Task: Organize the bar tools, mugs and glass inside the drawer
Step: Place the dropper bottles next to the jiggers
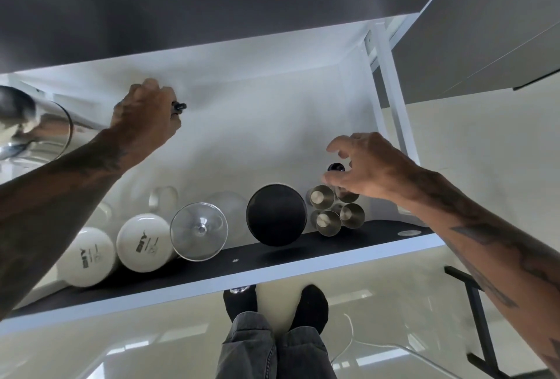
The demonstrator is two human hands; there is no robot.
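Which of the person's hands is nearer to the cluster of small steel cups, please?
Right. The right hand hovers directly over the steel cups, fingers spread; the left hand is far off across the drawer, closed on a small dark tool.

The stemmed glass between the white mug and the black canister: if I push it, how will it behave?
The glass stands upside down, foot on top, so it probably tips less easily. It looks thin and clear, likely fragile. The mug and canister stand close, so a push may knock it against them.

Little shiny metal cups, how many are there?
4 small steel cups, clustered at the drawer's right end, and one partly under the right hand. More may be hidden.
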